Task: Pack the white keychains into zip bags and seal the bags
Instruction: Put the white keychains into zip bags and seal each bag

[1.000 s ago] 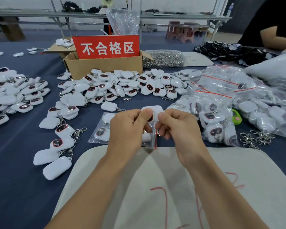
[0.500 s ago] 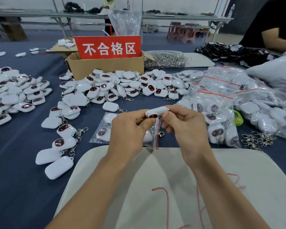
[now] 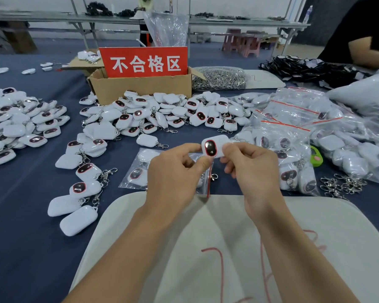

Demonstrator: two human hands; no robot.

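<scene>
Both hands hold one white keychain (image 3: 213,147) above the table, its dark red-rimmed oval facing me. My left hand (image 3: 173,176) pinches its left and lower edge with thumb and forefinger. My right hand (image 3: 253,171) pinches its right edge. Under my hands a clear zip bag (image 3: 138,171) with a red seal strip lies on the blue cloth, with keychains inside it. Loose white keychains (image 3: 160,114) are heaped behind and to the left.
A cardboard box (image 3: 140,86) with a red sign stands at the back centre. Filled zip bags (image 3: 289,136) pile up on the right, metal clasps (image 3: 341,184) beside them. A white sack (image 3: 228,248) lies in front of me. Another person's arm (image 3: 368,51) is at the far right.
The keychain has been turned in my fingers, from its white back through its edge to its dark oval face. Both hands stayed in the same spot.
</scene>
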